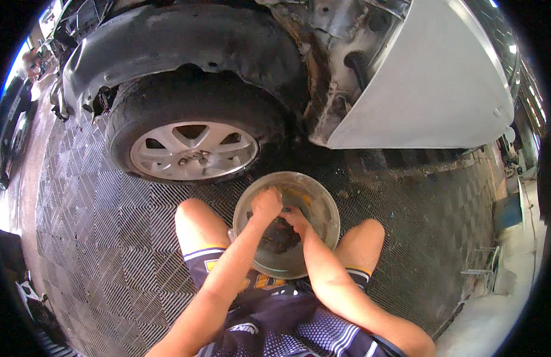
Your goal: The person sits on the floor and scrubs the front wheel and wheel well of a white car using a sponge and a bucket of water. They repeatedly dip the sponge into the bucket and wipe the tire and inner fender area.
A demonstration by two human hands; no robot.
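Note:
A round grey metal basin [328, 208] stands on the floor between my knees. Both my hands are inside it, close together. My left hand [267, 204] is closed in a fist, its fingers curled out of sight. Beside it my right hand [294, 219] is closed too, thumb and fingers drawn together near a small dark thing between the hands. I cannot make out what either one grips. Below them a dark, wet-looking mass [279, 239] lies in the basin, its kind unclear. Yellowish-brown residue marks the basin's far inner side.
Just beyond the basin is a car wheel [195, 152] with a silver rim, under a dark wheel-arch liner [186, 38]. A bare grey car door [430, 89] reaches over the right side. Patterned dark floor tiles [132, 232] surround me. Another car [13, 119] stands far left.

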